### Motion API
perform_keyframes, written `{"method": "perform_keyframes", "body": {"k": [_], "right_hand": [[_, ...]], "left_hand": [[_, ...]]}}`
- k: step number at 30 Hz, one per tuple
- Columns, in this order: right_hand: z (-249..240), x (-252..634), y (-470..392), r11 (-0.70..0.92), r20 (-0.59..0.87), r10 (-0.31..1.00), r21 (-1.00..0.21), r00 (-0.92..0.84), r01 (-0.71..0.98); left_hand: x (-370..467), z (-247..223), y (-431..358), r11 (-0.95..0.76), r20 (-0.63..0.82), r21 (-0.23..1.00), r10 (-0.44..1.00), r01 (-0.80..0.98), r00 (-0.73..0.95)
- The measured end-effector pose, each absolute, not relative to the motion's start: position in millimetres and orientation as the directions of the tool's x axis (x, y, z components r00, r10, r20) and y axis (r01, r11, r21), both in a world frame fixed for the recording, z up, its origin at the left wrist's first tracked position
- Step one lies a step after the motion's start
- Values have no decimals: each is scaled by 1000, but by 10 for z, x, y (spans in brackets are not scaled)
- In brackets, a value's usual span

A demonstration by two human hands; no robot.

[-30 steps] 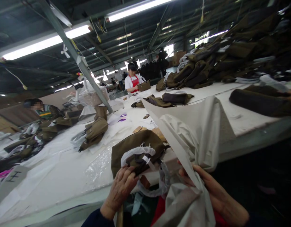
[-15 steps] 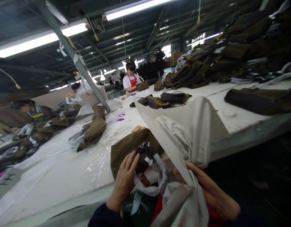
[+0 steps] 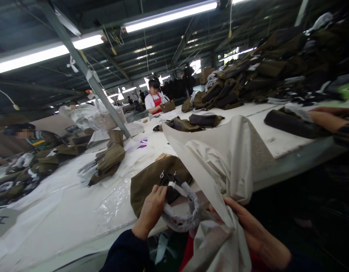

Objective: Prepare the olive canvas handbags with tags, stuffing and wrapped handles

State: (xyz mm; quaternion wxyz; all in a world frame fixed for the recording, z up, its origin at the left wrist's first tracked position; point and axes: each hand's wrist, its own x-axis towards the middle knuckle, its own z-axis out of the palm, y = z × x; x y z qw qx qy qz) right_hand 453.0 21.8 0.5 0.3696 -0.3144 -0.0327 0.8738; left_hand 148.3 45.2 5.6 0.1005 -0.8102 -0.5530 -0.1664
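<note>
An olive-green handbag point(image 3: 152, 177) lies on the table edge in front of me, its handles point(image 3: 188, 217) wrapped in whitish padding. At its opening is a coiled black strap point(image 3: 171, 192) with metal clips and a white band. My left hand point(image 3: 152, 207) has its fingers curled closed on this strap, beside the wrapped handle. A pale grey sheet of fabric point(image 3: 233, 151) drapes over the bag's right side and hangs down to my lap. My right hand point(image 3: 249, 226) is closed on that fabric, thumb on top; some fingers are hidden behind it.
Olive bags are heaped high point(image 3: 265, 68) at the back right. Another person's hand point(image 3: 329, 119) touches a dark bag point(image 3: 293, 122) on the right. More bags point(image 3: 109, 158) lie left. A slanting metal post point(image 3: 106, 100) rises behind them. Co-workers sit across the white table point(image 3: 58, 211).
My left hand's fingers have gone from outstretched to curled round the black strap, which has shifted slightly. Another person's hand has come in at the right. My right hand stays put.
</note>
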Motion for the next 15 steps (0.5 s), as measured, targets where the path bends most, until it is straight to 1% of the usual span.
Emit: {"method": "perform_keyframes", "body": {"k": [2,4,7,10,13,14,15], "right_hand": [[40,4544,210,-706,-515,686,-300,-514,-641],[97,4553,216,-691,-496,699,-285,-515,-664],[255,4481,240,-678,-411,722,-258,-556,-689],[449,4203,270,-647,-297,762,-335,-575,-685],[518,3740,340,-631,-337,776,-411,-534,-658],[493,3577,378,-599,-341,801,-438,-492,-671],[446,3426,422,-525,-313,851,-495,-422,-692]], "left_hand": [[1433,162,532,-310,441,94,865,946,239],[1367,282,626,-258,487,172,861,951,145],[1308,439,726,-217,501,273,864,937,54],[1360,553,738,-204,484,359,875,911,5],[1500,656,683,-216,471,438,882,873,-18],[1554,691,657,-226,470,459,882,859,-19],[1607,724,627,-239,471,475,882,847,-16]]}}
